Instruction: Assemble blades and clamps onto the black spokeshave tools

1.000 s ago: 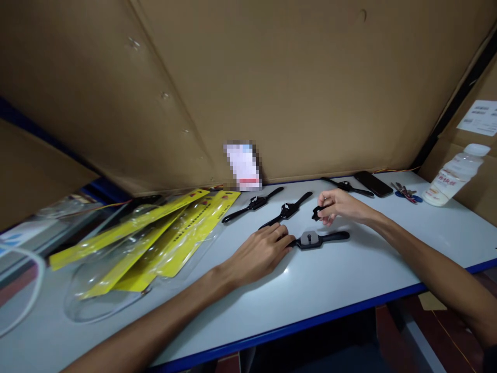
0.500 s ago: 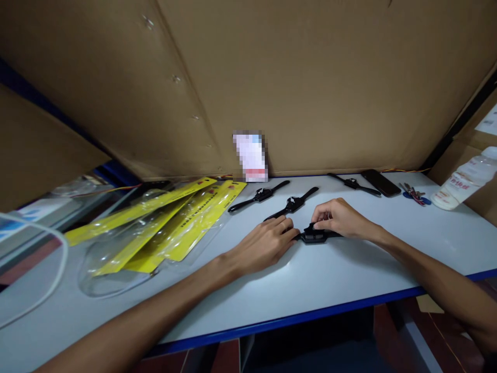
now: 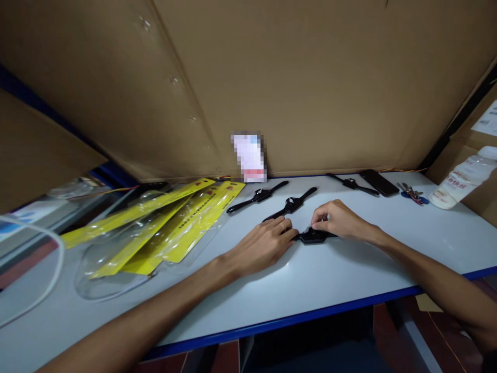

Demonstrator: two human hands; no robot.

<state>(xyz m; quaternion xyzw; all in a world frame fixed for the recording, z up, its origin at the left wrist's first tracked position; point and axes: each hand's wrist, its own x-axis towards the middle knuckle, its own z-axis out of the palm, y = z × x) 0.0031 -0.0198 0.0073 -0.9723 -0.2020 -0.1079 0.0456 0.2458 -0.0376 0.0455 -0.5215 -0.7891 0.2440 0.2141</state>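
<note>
Four black spokeshaves lie on the white counter (image 3: 349, 280). The left hand (image 3: 264, 246) presses flat on one handle of the nearest spokeshave (image 3: 313, 236), while the right hand (image 3: 337, 220) pinches its middle. The other three spokeshaves (image 3: 292, 203) lie behind, near several yellow packets (image 3: 166, 223).

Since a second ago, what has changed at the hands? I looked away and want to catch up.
The right hand, which held a small black part above the table, came down and now presses it onto the black tool lying before it. The left hand stayed on the tool's left handle. The other black tools, the yellow packs, the phone and the bottle lie as before.
</note>
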